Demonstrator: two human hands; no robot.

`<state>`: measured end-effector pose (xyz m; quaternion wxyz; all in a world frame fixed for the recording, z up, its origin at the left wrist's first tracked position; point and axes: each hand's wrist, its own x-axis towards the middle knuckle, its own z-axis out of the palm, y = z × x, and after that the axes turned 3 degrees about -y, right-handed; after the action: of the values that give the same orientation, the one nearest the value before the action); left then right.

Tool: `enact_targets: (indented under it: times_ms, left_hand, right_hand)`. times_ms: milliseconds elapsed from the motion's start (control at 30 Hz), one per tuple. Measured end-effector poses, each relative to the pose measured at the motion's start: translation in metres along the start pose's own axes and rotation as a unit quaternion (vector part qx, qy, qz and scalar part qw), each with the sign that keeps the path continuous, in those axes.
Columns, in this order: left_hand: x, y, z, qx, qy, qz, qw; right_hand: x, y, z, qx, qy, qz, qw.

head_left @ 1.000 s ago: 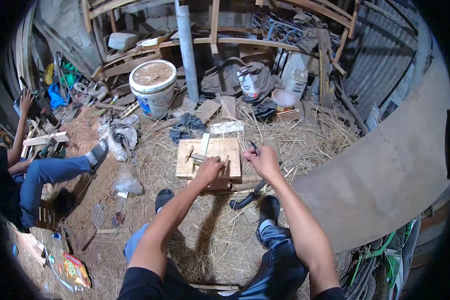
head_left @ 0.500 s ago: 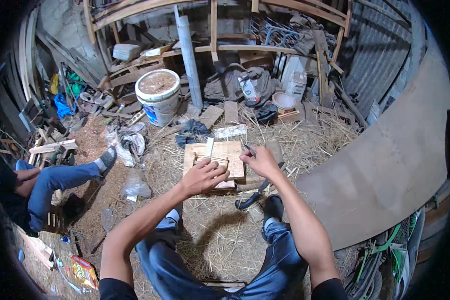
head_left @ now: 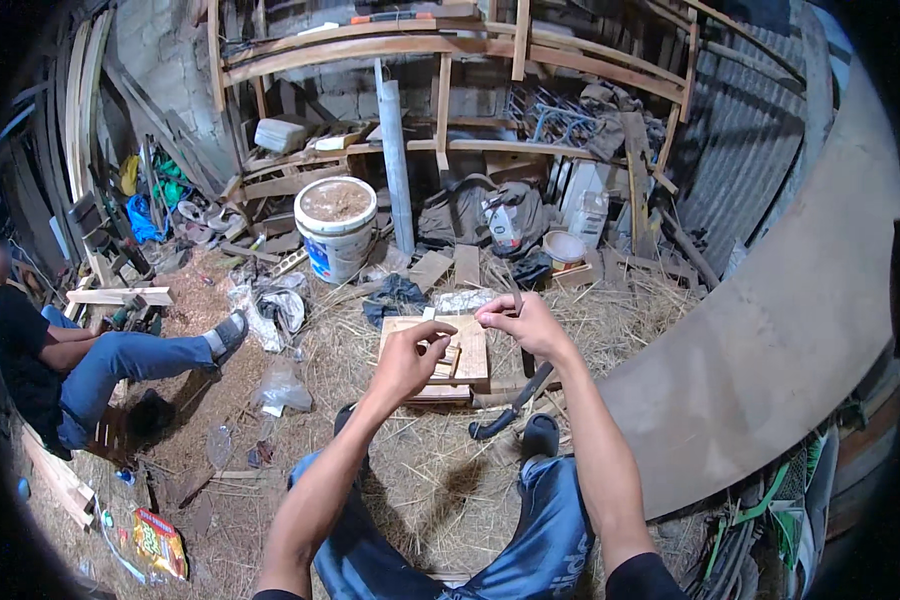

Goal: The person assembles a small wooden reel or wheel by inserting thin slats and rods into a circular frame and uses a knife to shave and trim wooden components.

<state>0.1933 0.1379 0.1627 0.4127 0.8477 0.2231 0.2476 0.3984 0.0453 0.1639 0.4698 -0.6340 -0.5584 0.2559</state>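
Note:
My left hand [head_left: 412, 358] is raised over a pale wooden board [head_left: 473, 352], its thumb and fingers drawn together. Whatever sits at those fingertips is too small to make out. Close beside it, my right hand [head_left: 530, 325] is closed with its fingertips pinched toward the left hand. A narrow dark blade-like tool [head_left: 527, 361] shows above and below the right hand, apparently held in it. Small thin wood sticks [head_left: 450, 362] lie on the board, partly hidden by my left hand. A dark curved tool [head_left: 505, 413] rests on the straw near my right foot.
A white bucket [head_left: 337, 262] of shavings stands beyond the board. On the left, a seated person [head_left: 100, 360] stretches a leg inward. A large brown sheet [head_left: 730, 390] leans along the right. Wooden rails [head_left: 450, 46] cross the back, and straw covers the floor.
My left hand has lifted off the sticks on the board, and its fingers have drawn together. My right hand has come closer to it. The view has tilted up slightly.

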Motion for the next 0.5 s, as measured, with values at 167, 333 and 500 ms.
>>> enact_targets:
  times_ms: [167,333,500]
  left_hand:
    - [-0.002,-0.035,0.004,-0.092,0.03,-0.034,0.995]
    - [0.001,-0.043,0.01,-0.156,0.019,-0.015,0.988]
    - [-0.008,-0.028,0.006,-0.296,0.007,-0.118,0.948]
  right_hand:
    - [-0.014,0.016,0.007,0.043,0.156,0.044,0.986]
    - [-0.025,0.022,0.028,0.205,0.154,0.043,0.966]
    - [-0.03,-0.005,0.053,0.229,0.052,0.051,0.971]
